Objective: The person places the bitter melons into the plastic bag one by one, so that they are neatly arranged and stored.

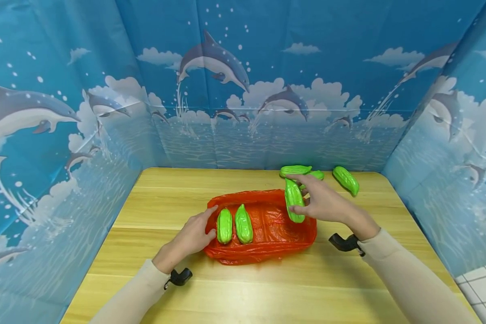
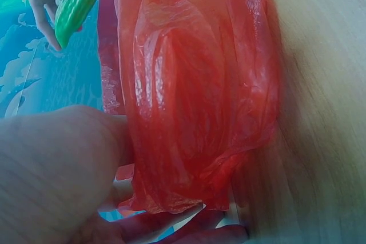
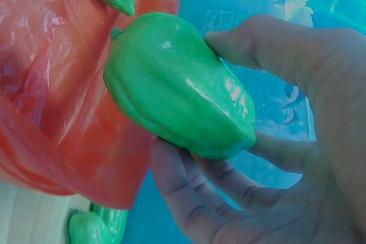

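Observation:
A red plastic bag [image 1: 263, 254] lies spread on the table with its mouth facing up. Two glossy green ridged gourds, the left one [image 1: 224, 226] and its neighbour [image 1: 244, 224], lie side by side in its left half. At the bag's left end, my left hand [image 1: 192, 231] holds the rim between thumb and fingers; the left wrist view shows red film [image 2: 189, 95] against them. Above the bag's right end, my right hand [image 1: 326, 200] grips a third green gourd [image 3: 177, 84], thumb on one side and fingers on the other.
Behind the right hand, near the table's back edge, lie two more green gourds, one [image 1: 295, 170] partly in front of the other [image 1: 317, 175]. Another gourd [image 1: 345, 180] lies farther right. A dolphin-print curtain [image 1: 243, 135] borders the wooden table [image 1: 166, 189] behind and at both sides.

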`<state>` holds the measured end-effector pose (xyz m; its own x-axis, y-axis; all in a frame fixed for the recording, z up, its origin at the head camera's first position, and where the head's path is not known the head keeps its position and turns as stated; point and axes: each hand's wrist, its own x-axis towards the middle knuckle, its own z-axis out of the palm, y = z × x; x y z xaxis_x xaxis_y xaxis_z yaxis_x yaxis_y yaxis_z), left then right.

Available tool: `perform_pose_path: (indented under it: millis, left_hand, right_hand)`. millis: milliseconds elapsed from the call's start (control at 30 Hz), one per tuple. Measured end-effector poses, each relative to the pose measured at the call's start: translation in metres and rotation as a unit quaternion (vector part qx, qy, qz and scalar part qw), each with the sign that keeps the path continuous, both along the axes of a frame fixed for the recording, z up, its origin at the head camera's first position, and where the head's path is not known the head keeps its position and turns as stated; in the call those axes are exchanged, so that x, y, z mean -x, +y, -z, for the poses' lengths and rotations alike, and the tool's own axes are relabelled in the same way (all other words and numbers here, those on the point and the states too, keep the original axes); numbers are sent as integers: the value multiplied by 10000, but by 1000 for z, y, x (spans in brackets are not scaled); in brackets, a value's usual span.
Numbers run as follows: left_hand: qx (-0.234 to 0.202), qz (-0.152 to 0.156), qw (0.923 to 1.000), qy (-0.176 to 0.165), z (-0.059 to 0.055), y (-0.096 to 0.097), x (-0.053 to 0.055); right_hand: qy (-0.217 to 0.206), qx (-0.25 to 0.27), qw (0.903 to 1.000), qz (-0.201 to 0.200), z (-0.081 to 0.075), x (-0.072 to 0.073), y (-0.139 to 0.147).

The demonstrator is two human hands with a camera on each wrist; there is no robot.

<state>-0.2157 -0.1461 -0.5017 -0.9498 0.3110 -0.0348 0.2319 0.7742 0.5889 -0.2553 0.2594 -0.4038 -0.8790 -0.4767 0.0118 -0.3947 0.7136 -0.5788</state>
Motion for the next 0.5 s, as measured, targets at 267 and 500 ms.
perform_pose_path:
  millis: [267, 500]
  left_hand:
    - [-6, 32, 10000, -2, -2, 0, -2]
    - [-23, 67, 10000, 65, -2, -1, -3]
  right_hand:
    - [-46, -165, 9998, -89, 2, 1, -10]
    - [-43, -242, 9993, -275, 5, 2, -18]
